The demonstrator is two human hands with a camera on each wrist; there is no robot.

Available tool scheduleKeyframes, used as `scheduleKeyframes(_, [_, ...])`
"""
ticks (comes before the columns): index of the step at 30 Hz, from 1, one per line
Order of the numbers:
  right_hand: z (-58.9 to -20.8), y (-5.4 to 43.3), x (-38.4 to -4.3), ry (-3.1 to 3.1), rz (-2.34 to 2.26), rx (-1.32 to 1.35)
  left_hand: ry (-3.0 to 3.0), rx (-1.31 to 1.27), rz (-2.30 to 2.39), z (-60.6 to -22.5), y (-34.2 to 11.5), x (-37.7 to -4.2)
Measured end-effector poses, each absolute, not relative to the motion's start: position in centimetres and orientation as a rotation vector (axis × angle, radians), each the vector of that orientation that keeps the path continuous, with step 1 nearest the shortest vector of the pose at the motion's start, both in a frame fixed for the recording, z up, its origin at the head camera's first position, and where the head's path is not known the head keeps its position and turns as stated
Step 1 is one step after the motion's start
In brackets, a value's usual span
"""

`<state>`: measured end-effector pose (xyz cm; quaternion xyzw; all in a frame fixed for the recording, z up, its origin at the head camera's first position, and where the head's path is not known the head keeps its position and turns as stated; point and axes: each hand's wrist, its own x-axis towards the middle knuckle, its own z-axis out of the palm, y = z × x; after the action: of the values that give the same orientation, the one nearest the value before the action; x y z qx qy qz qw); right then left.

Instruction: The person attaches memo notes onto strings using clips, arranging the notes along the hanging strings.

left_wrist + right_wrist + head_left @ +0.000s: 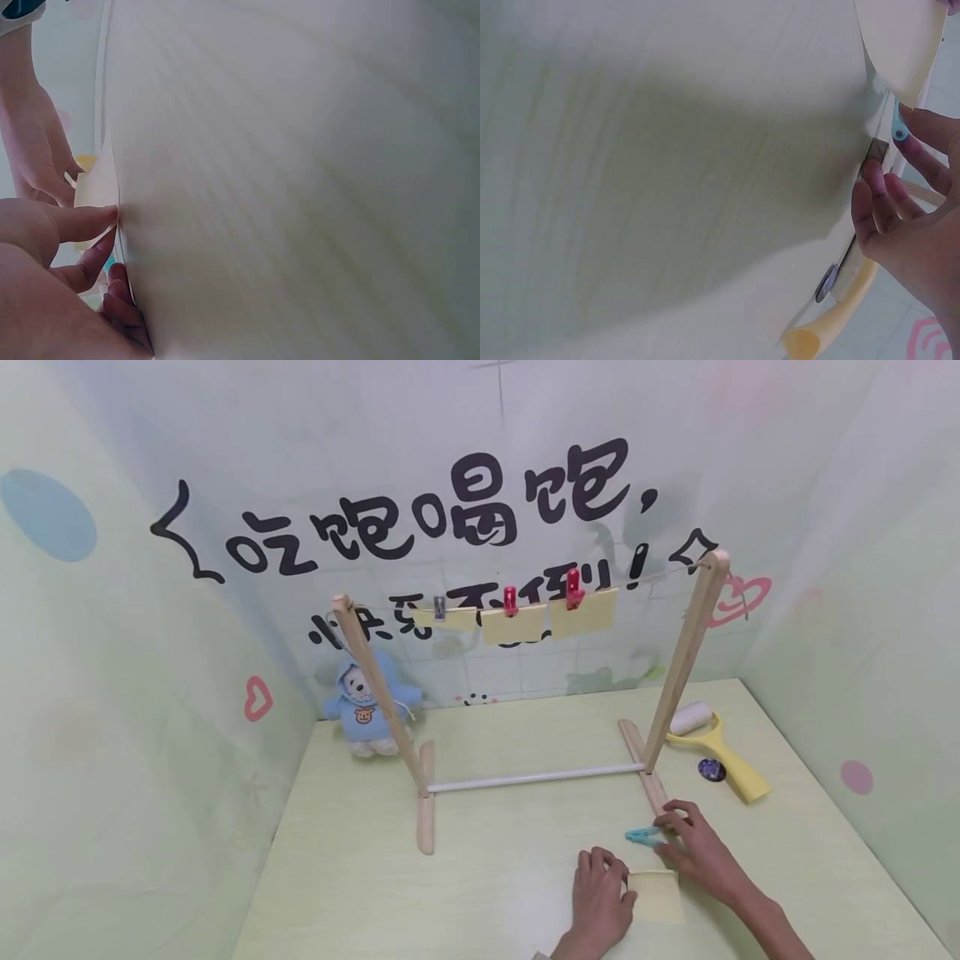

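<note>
My left hand (pixel 600 897) is low on the table, its thumb and index finger pinching the left edge of a pale yellow paper note (pixel 657 900). In the left wrist view the note (pixel 97 186) stands bent up from the tabletop. Just beyond and right of it, my right hand (pixel 703 853) pinches a light blue clothespin (pixel 642 836) by its handle end, jaws pointing left. The right wrist view shows this clothespin (pixel 899 124) between thumb and index finger, with the other fingers curled close to the table.
A wooden rack (pixel 682 660) has a string carrying several yellow notes (pixel 516 626), held by red clips (pixel 511 602) and a grey clip (pixel 439 608). A white bar (pixel 532 777) joins its feet. Plush toy (pixel 367 714) left; yellow-handled roller (pixel 738 772) and dark disc (pixel 711 770) right.
</note>
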<state>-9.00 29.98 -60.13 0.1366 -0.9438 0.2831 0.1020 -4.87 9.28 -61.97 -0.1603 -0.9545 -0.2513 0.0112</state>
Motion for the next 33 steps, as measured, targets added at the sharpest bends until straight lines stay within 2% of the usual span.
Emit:
scheduleKeyframes(8, [-60.4, 30.5, -8.7, -2.64, 0.954, 0.421, -3.023, -0.47, -0.765, -61.1, 9.6, -4.7])
scheduleKeyframes(12, [-59.8, 31.0, -8.5, -2.668, 1.072, 0.345, -3.02, -0.454, -0.856, -60.7, 9.6, -4.7])
scheduleKeyframes(17, [-57.9, 31.8, -8.7, -2.7, 1.227, 0.229, -2.996, -0.394, -1.116, -60.2, 9.5, -4.9])
scheduleKeyframes(25, [-53.4, 32.1, -9.9, -2.568, 1.18, 0.347, -2.837, -0.36, -1.506, -59.1, 8.8, -5.7])
scheduleKeyframes(29, [-50.6, 32.1, -10.3, -2.545, 1.11, 0.427, -2.722, -0.373, -1.651, -62.1, 9.1, -6.9])
scheduleKeyframes(33, [-47.7, 32.0, -11.3, -2.419, 1.013, 0.605, -2.549, -0.463, -1.742, -64.9, 9.3, -9.5])
